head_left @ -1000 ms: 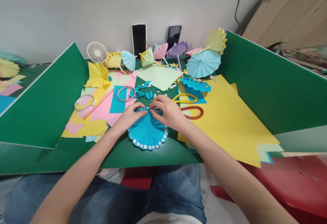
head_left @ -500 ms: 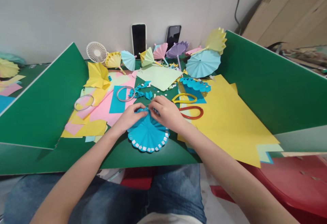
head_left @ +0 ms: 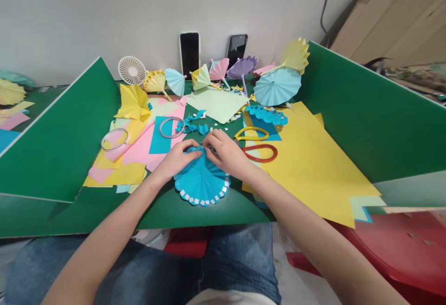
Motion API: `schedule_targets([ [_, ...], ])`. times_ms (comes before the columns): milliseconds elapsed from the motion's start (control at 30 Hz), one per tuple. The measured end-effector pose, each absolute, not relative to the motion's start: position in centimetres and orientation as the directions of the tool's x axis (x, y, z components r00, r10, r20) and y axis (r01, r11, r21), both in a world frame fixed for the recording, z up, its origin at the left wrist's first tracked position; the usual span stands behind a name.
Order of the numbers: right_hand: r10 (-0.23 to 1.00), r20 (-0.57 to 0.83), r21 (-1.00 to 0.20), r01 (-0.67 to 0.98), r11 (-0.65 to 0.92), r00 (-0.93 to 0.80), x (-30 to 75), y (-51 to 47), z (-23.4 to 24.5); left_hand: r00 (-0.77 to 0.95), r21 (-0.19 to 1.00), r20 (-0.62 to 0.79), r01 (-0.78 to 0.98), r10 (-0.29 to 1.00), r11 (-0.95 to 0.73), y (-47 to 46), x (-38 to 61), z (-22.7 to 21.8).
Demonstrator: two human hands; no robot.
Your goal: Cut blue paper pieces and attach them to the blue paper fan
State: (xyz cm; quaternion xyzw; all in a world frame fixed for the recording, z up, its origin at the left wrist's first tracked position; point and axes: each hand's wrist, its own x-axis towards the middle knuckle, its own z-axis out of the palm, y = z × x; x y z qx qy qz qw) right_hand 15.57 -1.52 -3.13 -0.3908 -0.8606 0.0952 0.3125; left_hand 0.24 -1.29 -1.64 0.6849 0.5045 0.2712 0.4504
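A pleated blue paper disc (head_left: 202,179) with a scalloped rim lies on the green table, near its front edge. Small white squares line the rim on the side closest to me. My left hand (head_left: 181,157) pinches the far edge of the disc between thumb and fingers. Right beside it, my right hand (head_left: 225,152) is closed at the same far edge, its fingertips almost meeting the left ones. Whatever tiny piece may be between the fingertips is hidden. Just right of my right hand lie scissors with one yellow and one red handle (head_left: 260,153).
Two tape rolls, one grey (head_left: 172,127) and one clear (head_left: 114,139), rest on coloured paper at left. Yellow sheets (head_left: 306,165) cover the right side. Small paper umbrellas (head_left: 277,87), a fan (head_left: 132,70) and two phones (head_left: 190,54) stand at the back. Green panels (head_left: 376,114) flank the table.
Both hands stay at the far edge of the blue disc, with only slight finger movement. The disc's near rim has shifted very slightly away from me.
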Motion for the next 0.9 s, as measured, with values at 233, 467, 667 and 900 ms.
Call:
schedule_targets([
  [233, 0.785, 0.400, -0.510, 0.597, 0.619, -0.473, 15.50, -1.66, -3.01, 0.373, 0.884, -0.051, 0.449, 0.926, -0.132, -1.23, 0.17, -1.71],
  [467, 0.823, 0.389, -0.652, 0.507, 0.564, -0.414, 15.51, -1.62, -3.01, 0.361, 0.880, -0.033, 0.452, 0.932, -0.144, -1.21, 0.13, -1.72],
  [667, 0.861, 0.348, -0.775, 0.404, 0.486, -0.370, 15.59, -1.71, -2.68, 0.355, 0.883, -0.017, 0.444, 0.935, -0.153, -1.29, 0.15, -1.66],
  [900, 0.914, 0.195, -0.938, 0.206, 0.280, -0.355, 15.81, -1.32, -2.60, 0.362, 0.862, 0.032, 0.462, 0.932, -0.208, -1.37, 0.15, -1.66],
])
